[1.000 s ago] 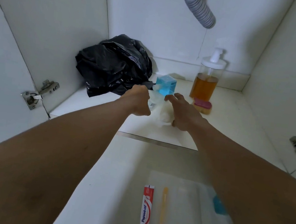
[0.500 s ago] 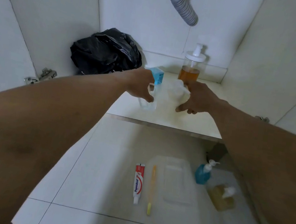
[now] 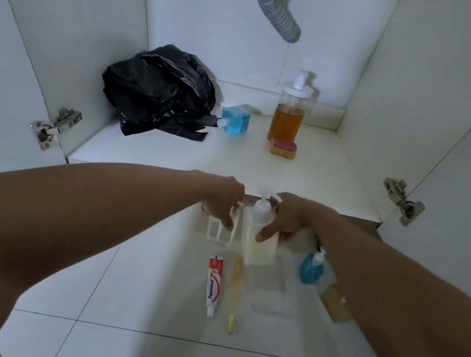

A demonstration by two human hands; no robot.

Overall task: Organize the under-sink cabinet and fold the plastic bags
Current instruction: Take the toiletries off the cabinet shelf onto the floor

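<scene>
Left hand: I see the left hand (image 3: 221, 203) just in front of the cabinet's near edge. Its fingers are curled down round the rim of a clear square cup (image 3: 219, 233), which it holds above the floor tiles (image 3: 124, 283).
Right hand: The right hand (image 3: 290, 218) is just beside the left. Its thumb and fingers are wrapped round a white pump bottle (image 3: 255, 244) of pale cream liquid. The bottle is upright, and its pump head pokes up between the two hands.
Cup and bottle: They are side by side and very close. Through the blur I cannot tell whether they touch.
Black plastic bags: I make out a crumpled, unfolded heap (image 3: 159, 90) in the far left corner of the cabinet floor (image 3: 171, 155), by the left wall.
Blue bottle: The blue bottle (image 3: 236, 120) lies on its side just right of the heap, its white cap at the black plastic.
Amber dispenser: The amber dispenser (image 3: 289, 116) stands upright at the far right of centre near the back wall, with a sponge (image 3: 282, 148) just in front of it.
Drain hose: The grey ribbed drain hose (image 3: 277, 7) hangs from the top, above the dispenser.
Hinges: There is a left hinge (image 3: 53, 127) and a right hinge (image 3: 402, 198), one on each side at the near edge.
Near floor: A toothpaste tube (image 3: 213, 286) and a yellow toothbrush (image 3: 234, 295) lie parallel, side by side. A clear tray (image 3: 273, 291) lies to their right. Further right are a blue pump bottle (image 3: 312, 268) and a yellowish bottle (image 3: 336, 305), partly hidden by the right forearm.
</scene>
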